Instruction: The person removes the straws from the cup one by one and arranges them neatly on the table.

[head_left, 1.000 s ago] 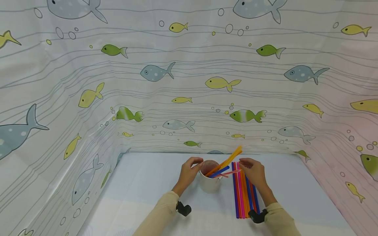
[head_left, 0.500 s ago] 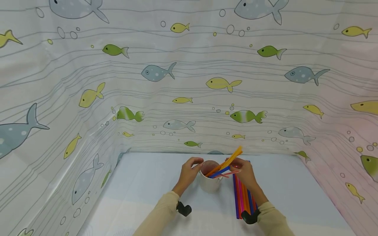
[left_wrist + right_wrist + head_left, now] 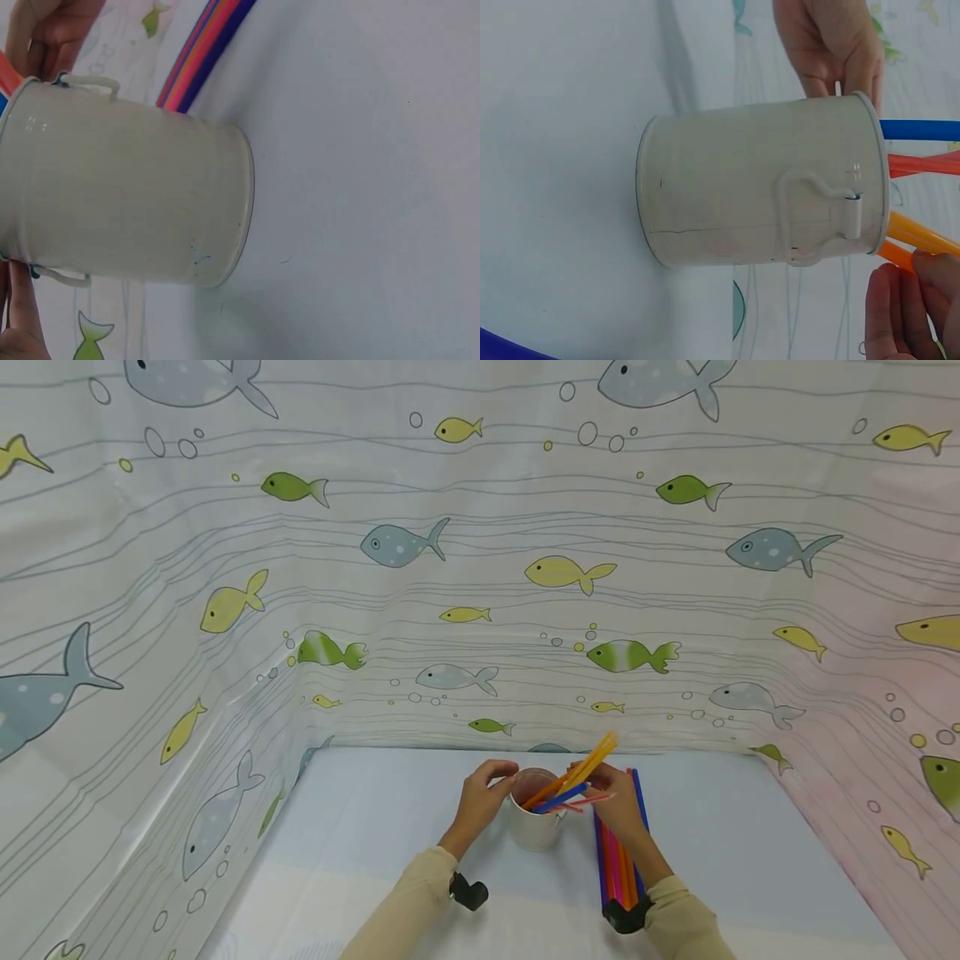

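Note:
A small cream metal bucket (image 3: pixel 534 828) stands upright on the table, with several orange, blue and red plastic straws (image 3: pixel 561 797) leaning out toward the right. My left hand (image 3: pixel 482 797) grips its left side at the rim; in the right wrist view that hand's fingers (image 3: pixel 864 71) are by the far handle. On the other side, my right hand (image 3: pixel 617 795) pinches orange straws (image 3: pixel 922 234) just above the rim, thumb against them. Its palm and forearm partly hide a flat row of straws (image 3: pixel 617 868) in blue, red, pink and orange.
The pale tabletop (image 3: pixel 750 843) extends around the bucket. A fish-print curtain (image 3: pixel 480 652) encloses it at the back and both sides. Each wrist carries a small black camera (image 3: pixel 469 892).
My right hand has moved left from above the row of straws to the orange straws in the bucket. The left hand and bucket have stayed in place.

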`<state>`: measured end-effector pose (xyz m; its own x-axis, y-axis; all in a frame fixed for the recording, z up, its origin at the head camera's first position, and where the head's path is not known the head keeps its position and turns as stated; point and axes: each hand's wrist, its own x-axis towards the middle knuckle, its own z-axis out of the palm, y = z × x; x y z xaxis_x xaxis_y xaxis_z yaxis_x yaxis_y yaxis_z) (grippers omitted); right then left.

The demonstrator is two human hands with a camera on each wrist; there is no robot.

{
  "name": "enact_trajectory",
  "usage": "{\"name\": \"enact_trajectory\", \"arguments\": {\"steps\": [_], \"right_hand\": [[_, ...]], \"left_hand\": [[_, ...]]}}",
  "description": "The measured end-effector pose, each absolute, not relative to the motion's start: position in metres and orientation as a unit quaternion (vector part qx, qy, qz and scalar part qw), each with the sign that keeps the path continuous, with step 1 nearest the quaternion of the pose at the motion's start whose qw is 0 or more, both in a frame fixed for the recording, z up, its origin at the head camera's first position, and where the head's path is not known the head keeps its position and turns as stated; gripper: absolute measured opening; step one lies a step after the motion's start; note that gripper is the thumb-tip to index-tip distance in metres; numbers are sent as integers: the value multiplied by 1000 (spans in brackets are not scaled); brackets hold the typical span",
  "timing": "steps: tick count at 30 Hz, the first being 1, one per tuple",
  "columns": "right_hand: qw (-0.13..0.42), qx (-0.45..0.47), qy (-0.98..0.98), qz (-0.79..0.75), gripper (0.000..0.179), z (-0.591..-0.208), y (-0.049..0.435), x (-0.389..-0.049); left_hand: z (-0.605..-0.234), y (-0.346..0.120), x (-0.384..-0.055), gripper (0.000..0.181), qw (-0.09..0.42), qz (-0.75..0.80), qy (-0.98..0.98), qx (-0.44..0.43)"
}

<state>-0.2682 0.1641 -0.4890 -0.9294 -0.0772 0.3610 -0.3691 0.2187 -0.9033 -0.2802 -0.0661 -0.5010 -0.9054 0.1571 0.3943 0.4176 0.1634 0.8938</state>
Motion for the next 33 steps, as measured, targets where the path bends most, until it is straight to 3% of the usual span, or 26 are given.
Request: {"name": "enact_trajectory", "arguments": {"steps": [8,13,20,33], "right_hand": [[123,119,-759,628,25,-486,173,-275],[135,125,-740,647,23,-465,177,-268],[204,115,-763,602,22,-435,189,-256],[263,86,-741,611,27,-416,242,-269]], "left_hand": [[-502,-64,-280,24,103,-614,-759,-189],[-502,-65,-281,23,108,-618,-754,-195],[-503,-66,-282,22,121,-611,-755,-206],[-500,-66,-280,23,123,-619,-749,-203]]}}
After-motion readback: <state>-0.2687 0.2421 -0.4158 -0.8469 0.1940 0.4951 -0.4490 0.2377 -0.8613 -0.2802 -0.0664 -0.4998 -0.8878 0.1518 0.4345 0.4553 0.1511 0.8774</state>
